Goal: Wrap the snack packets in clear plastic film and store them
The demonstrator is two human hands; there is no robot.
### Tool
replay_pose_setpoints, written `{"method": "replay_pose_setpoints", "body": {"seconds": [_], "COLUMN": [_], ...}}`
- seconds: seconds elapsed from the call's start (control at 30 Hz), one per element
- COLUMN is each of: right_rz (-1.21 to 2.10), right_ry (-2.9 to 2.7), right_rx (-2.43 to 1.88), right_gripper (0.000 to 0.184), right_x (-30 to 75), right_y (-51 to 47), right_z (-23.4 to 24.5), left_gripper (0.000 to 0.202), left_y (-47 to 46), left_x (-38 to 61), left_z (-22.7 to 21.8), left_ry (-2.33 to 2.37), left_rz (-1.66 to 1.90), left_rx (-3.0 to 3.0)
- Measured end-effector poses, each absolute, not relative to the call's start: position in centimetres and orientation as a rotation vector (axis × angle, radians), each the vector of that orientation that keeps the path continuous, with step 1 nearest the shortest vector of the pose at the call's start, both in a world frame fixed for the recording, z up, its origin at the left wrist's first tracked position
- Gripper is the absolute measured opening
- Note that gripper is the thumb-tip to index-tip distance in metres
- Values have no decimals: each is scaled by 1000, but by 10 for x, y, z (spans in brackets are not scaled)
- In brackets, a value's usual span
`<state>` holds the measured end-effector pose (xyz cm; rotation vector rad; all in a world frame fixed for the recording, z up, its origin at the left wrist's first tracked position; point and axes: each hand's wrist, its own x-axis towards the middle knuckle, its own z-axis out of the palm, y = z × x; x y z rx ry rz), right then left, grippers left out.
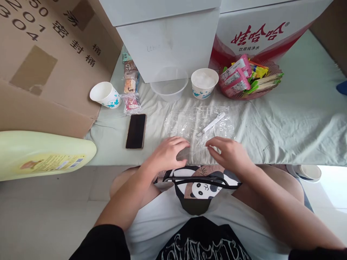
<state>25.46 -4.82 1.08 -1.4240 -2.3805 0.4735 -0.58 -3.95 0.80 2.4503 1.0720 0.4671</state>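
Note:
A sheet of clear plastic film (pixel 189 122) lies spread on the pale green cloth (pixel 284 119) in front of me. A small white utensil (pixel 213 124) rests on the film. My left hand (pixel 168 153) lies at the film's near edge with its fingers curled down onto it. My right hand (pixel 229 151) is at the same edge, its fingertips pinched on the film. Both hands sit close together at the table's front edge, above my lap.
A black phone (pixel 136 130) lies left of the film. Behind stand a tipped paper cup (pixel 105 94), snack packets (pixel 130 90), a clear plastic bowl (pixel 169 85), a paper bowl (pixel 204 83) and a pink basket of packets (pixel 251 77). Cardboard boxes (pixel 48 54) stand left.

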Motion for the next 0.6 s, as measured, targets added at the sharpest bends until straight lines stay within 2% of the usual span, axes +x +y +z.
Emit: {"method": "replay_pose_setpoints", "body": {"seconds": [0.03,0.1,0.27,0.47,0.53,0.6], "right_rz": [519,575,609,802,882,962], "right_ry": [-2311,-2206,-2200,-2080,-1914,-1781], "right_rx": [-1475,-1548,-1676,-1625,-1575,-1496], "right_gripper": [22,22,29,11,14,24], "right_x": [260,271,294,306,305,304], "right_y": [-44,-38,-24,-15,-14,-14], "right_z": [12,13,9,11,12,11], "left_gripper": [34,29,21,16,14,13], "left_y": [-39,-37,-23,-7,-6,-5], "left_x": [-8,-13,-31,-43,-41,-37], "left_z": [8,9,11,13,15,17], "left_ry": [1088,1142,1363,1553,1541,1528], "left_rz": [411,383,727,991,1013,1006], "left_rx": [2464,2438,2028,1363,1221,1141]}}
